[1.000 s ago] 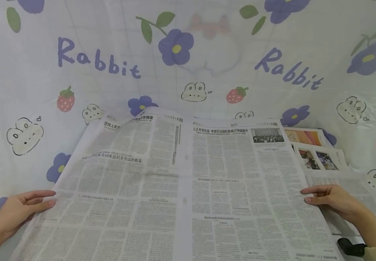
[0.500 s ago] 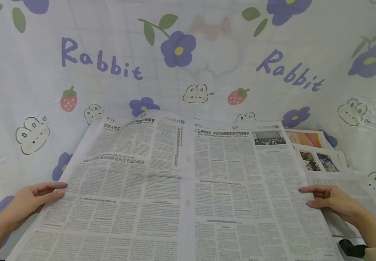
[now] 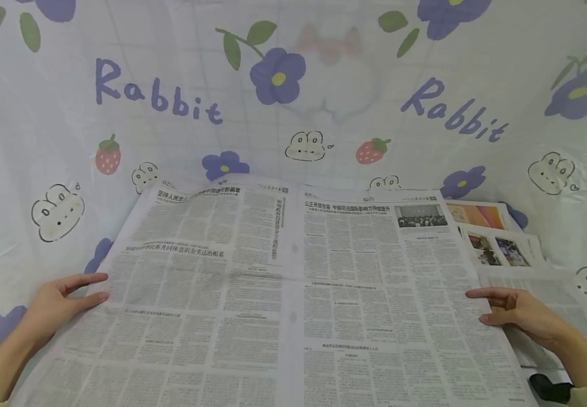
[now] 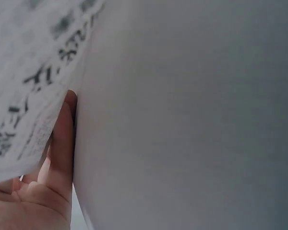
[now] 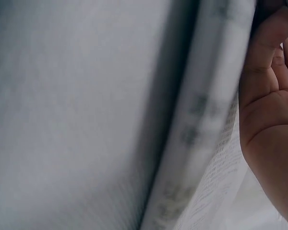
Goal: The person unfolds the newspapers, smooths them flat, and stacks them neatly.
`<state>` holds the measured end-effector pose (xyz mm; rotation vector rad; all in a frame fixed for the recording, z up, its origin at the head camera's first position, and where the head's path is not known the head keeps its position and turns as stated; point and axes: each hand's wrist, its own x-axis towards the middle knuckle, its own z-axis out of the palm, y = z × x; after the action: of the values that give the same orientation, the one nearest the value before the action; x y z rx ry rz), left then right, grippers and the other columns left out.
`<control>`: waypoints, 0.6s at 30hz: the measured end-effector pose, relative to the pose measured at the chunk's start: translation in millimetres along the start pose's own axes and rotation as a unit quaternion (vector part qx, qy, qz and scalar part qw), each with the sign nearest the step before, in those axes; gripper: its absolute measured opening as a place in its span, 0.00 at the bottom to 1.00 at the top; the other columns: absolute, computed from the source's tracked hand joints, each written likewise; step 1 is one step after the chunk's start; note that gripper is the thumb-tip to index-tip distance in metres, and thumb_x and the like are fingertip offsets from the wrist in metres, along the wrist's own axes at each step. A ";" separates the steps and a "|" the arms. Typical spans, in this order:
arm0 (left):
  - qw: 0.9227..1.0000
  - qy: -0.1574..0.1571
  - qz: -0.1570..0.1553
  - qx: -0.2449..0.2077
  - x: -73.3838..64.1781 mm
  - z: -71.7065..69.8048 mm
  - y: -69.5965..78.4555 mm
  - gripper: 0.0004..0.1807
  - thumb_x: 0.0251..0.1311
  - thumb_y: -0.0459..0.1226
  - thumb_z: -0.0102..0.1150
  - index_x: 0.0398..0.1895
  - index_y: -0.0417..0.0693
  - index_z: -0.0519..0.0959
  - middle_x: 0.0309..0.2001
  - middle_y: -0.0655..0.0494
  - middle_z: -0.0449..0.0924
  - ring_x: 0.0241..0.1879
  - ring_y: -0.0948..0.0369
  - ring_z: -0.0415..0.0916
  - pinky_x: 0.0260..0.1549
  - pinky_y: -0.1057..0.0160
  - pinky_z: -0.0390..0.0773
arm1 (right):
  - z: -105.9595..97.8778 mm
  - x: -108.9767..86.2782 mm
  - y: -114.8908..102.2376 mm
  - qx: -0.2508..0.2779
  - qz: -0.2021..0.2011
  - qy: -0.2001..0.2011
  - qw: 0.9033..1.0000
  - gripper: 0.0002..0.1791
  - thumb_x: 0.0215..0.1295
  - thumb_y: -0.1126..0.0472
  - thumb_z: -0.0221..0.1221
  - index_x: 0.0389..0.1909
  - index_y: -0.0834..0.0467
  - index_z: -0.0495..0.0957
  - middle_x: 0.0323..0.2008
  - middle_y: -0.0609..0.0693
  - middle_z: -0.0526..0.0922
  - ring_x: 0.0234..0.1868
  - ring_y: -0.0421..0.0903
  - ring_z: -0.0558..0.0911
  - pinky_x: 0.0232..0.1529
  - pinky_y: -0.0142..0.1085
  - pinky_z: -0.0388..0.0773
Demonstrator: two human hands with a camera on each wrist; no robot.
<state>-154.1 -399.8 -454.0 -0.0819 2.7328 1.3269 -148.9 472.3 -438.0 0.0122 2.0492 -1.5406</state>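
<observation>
A newspaper [image 3: 253, 294] lies spread wide before me, its pages covered in columns of print, with a photo at the upper right. At the left margin my left hand [image 3: 61, 302] holds the edge, thumb and index fingertips over the paper. The left wrist view has that hand's fingers [image 4: 62, 148] partly covered by a printed sheet. My right hand [image 3: 527, 316] grips the opposite margin, index finger stretched onto the page and thumb at the edge. Up close in the right wrist view, the right hand [image 5: 273, 100] is beside the sheet edges, fingertips partly out of frame.
More printed papers [image 3: 553, 299] with colour photos lie to the right, partly under the newspaper. A whitish sheet [image 3: 197, 135] printed with rabbits, flowers and strawberries rises behind. A black strap [image 3: 548, 387] is at the right wrist.
My left hand has shifted up and slightly right along the newspaper's left margin. The right hand stays nearly in place, and the upper left page lies somewhat flatter.
</observation>
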 end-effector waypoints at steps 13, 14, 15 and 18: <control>0.996 -0.025 -0.067 -0.046 -5.4 -6.6 -6.1 0.37 0.56 0.51 0.71 0.64 0.40 0.74 0.55 0.40 0.76 0.29 0.53 0.82 0.25 0.56 0.81 | 9.8 6.7 -4.4 -0.077 0.018 0.046 0.996 0.29 0.61 0.63 0.67 0.63 0.67 0.73 0.35 0.53 0.83 0.37 0.46 0.79 0.39 0.39 0.78; 0.995 -0.029 -0.074 -0.057 -5.1 -7.0 -6.0 0.37 0.56 0.51 0.71 0.65 0.41 0.74 0.53 0.42 0.78 0.29 0.51 0.82 0.25 0.55 0.81 | 10.2 7.3 -4.4 -0.075 0.019 0.048 0.996 0.29 0.61 0.63 0.67 0.63 0.67 0.73 0.38 0.55 0.84 0.37 0.47 0.79 0.40 0.39 0.78; 0.995 -0.031 -0.075 -0.063 -5.1 -7.5 -5.8 0.37 0.56 0.50 0.71 0.65 0.41 0.74 0.53 0.44 0.78 0.29 0.51 0.82 0.25 0.54 0.82 | 10.2 7.9 -4.3 -0.072 0.018 0.048 0.996 0.29 0.61 0.63 0.67 0.63 0.67 0.73 0.41 0.57 0.84 0.38 0.48 0.80 0.41 0.40 0.79; 0.993 -0.038 -0.076 -0.077 -4.8 -9.3 -4.9 0.35 0.57 0.50 0.70 0.65 0.43 0.74 0.51 0.47 0.79 0.29 0.50 0.83 0.26 0.53 0.82 | 11.1 8.7 -4.2 -0.066 0.028 0.061 0.996 0.29 0.62 0.62 0.67 0.62 0.66 0.74 0.48 0.58 0.83 0.41 0.48 0.81 0.42 0.41 0.80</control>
<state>-149.4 -410.1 -451.5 -0.2410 2.5017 1.4627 -152.8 458.2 -440.2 0.1144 2.2247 -1.3986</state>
